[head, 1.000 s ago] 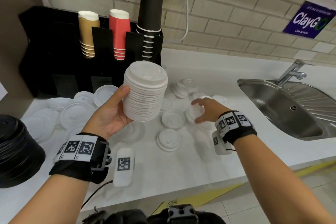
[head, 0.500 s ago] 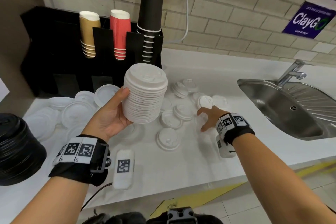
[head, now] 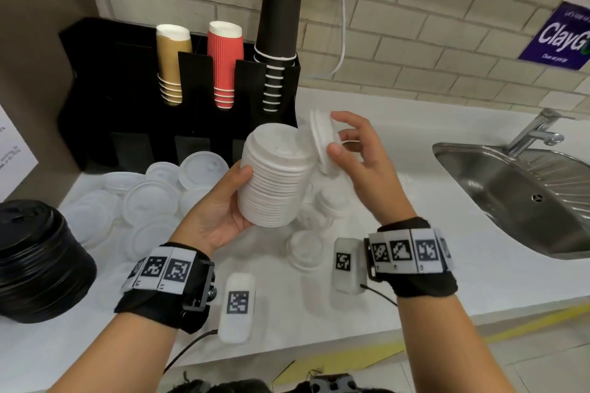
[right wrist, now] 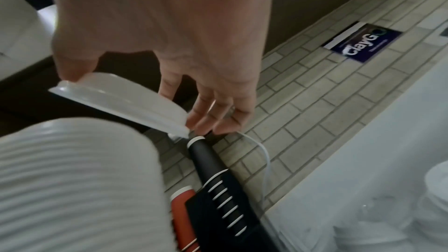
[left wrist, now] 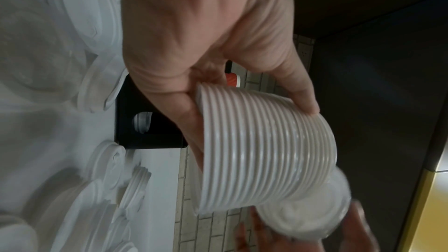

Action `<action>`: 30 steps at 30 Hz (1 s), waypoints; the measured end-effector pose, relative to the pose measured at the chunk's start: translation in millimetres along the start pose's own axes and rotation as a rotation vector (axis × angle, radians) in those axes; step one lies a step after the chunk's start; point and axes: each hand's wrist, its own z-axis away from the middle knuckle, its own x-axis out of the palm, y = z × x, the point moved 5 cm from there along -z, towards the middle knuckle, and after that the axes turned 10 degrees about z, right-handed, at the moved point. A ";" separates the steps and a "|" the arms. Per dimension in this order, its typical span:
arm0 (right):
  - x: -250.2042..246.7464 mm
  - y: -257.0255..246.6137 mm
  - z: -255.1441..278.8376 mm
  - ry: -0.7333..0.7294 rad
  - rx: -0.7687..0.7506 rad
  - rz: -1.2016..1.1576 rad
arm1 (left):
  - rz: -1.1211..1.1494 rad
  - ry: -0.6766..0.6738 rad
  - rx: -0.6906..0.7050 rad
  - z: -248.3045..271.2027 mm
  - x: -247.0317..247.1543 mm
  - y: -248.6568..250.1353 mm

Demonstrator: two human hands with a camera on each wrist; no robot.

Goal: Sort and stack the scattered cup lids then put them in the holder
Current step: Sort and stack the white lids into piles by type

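Observation:
My left hand [head: 223, 201] grips a tall stack of white lids [head: 274, 179] above the counter; the same stack of white lids [left wrist: 264, 152] fills the left wrist view. My right hand [head: 354, 150] pinches one white lid [head: 321, 140] by its rim, tilted on edge right beside the stack's top. That white lid [right wrist: 121, 101] shows between thumb and fingers in the right wrist view, just above the stack [right wrist: 72, 183]. Several loose white lids [head: 306, 249] lie scattered on the white counter [head: 415, 290]. The black holder [head: 134, 112] stands at the back left.
Brown, red and black paper cups [head: 223, 64] stand in the holder's top slots. Larger clear lids [head: 150, 201] lie at the left, and a black lid stack [head: 35, 262] sits at the far left. A steel sink [head: 523, 198] with a tap is at the right.
My right hand picked one lid off the counter and lifted it up and left to the top of the stack. The left hand kept the stack nearly still.

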 end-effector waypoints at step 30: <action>32.5 -26.8 -16.9 -0.167 -0.163 0.188 | -0.107 0.058 0.001 -3.5 -7.2 7.7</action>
